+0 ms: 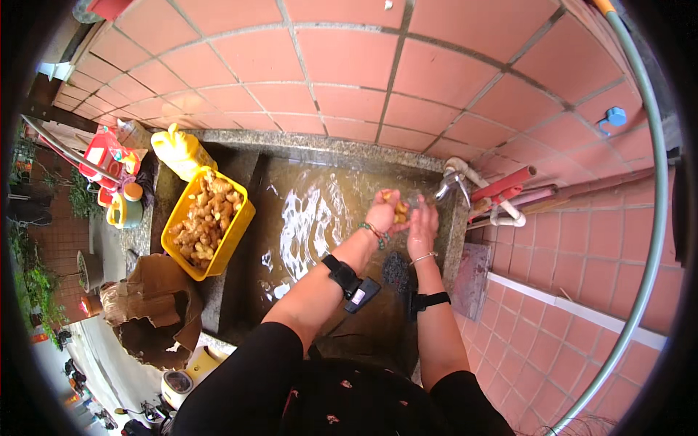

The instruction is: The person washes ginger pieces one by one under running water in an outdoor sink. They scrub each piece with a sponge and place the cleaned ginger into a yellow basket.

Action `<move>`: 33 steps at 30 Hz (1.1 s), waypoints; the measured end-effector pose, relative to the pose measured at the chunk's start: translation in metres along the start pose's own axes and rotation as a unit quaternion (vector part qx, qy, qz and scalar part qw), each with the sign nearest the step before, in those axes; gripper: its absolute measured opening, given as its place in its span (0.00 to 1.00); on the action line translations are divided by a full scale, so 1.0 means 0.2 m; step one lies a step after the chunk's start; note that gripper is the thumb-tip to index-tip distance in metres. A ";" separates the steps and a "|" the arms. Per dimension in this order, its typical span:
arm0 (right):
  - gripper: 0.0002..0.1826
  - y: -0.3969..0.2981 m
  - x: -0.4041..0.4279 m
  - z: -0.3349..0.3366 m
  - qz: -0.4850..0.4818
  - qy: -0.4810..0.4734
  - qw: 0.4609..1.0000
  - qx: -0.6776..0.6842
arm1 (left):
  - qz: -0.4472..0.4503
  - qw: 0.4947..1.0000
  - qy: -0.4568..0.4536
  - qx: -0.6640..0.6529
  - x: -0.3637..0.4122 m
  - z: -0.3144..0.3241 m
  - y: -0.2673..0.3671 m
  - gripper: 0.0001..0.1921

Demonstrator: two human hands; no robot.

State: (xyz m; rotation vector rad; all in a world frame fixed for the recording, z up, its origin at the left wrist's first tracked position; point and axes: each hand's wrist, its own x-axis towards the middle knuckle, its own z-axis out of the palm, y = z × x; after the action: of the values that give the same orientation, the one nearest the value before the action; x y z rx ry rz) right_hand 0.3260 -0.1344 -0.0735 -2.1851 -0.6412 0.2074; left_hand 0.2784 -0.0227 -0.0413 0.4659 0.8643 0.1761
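My left hand [379, 213] is closed around a piece of ginger root [401, 212], over the water in a stone sink [256, 218]. Just beside it, under the chrome tap [453, 188], is my right hand [422, 226], wet, with its fingers stretched out and no object seen in it. Clear water runs between the tap and my hands. A dark scrubbing pad [396, 271] lies below my wrists. To the left, a yellow plastic basket [233, 245] heaped with ginger [204, 223] rests tilted on the sink's ledge.
A yellow jug [182, 151] stands behind the basket, and a torn cardboard box [155, 310] in front of it. Bottles and a red container [98, 158] crowd the left ledge. Pipes [504, 185] jut beside the tap; a grey hose [651, 218] curves along the right.
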 end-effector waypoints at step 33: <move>0.22 0.11 -0.69 0.24 -0.245 -0.515 0.694 -0.440 | 0.080 0.978 0.184 0.063 -1.64 -1.36 0.27 0.07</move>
State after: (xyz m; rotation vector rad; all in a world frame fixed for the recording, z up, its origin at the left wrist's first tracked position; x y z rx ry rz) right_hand 0.1988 -0.1844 -0.1307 -2.4731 -2.3261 1.0574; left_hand -0.1377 0.0033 0.0589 0.6336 1.2061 0.3662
